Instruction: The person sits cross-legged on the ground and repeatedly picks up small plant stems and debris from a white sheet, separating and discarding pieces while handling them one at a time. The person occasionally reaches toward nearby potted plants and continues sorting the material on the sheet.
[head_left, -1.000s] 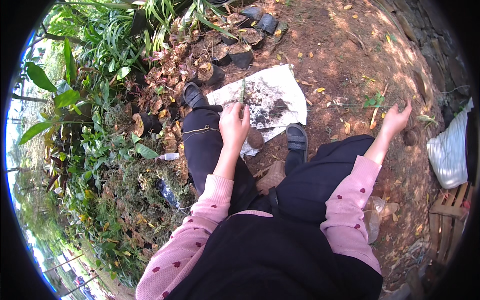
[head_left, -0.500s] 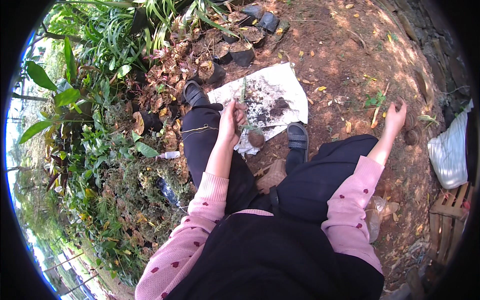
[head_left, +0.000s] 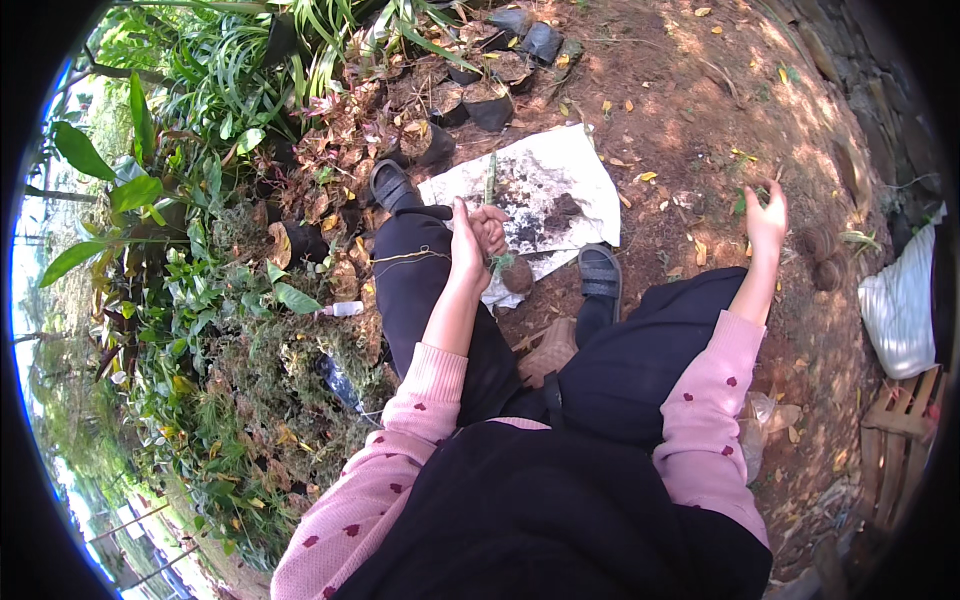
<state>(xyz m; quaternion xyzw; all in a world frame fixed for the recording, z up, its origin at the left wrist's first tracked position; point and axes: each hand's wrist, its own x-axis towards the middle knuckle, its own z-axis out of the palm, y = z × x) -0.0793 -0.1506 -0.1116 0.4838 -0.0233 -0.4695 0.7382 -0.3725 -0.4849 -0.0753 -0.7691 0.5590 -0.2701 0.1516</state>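
Note:
My left hand [head_left: 476, 243] is closed over my left thigh. A narrow, upright green leaf [head_left: 490, 178] rises just beyond its fingers, and a round brown fibrous ball [head_left: 517, 276] with green strands hangs below them. The grip between leaf and ball is partly hidden by the hand. Yellowish twine [head_left: 412, 255] lies over the thigh beside my left wrist. Out to the right, above the soil, my right hand [head_left: 767, 218] is raised with thumb and fingers apart; I see nothing in it. A white sheet [head_left: 585, 185] bearing dark soil [head_left: 562, 210] lies between my feet.
Dense plants [head_left: 220, 330] crowd the left side. Black grow bags [head_left: 489, 110] stand at the far edge of the sheet. To the right are brown coiled rolls [head_left: 828, 272], a white sack [head_left: 898, 305] and a wooden crate [head_left: 895, 430]. A small white bottle [head_left: 345, 309] lies left of my leg.
My right hand has moved left and slightly up, and its fingers have shifted. My left hand has turned a little, with its fingers now tilted right; the brown ball stays below it.

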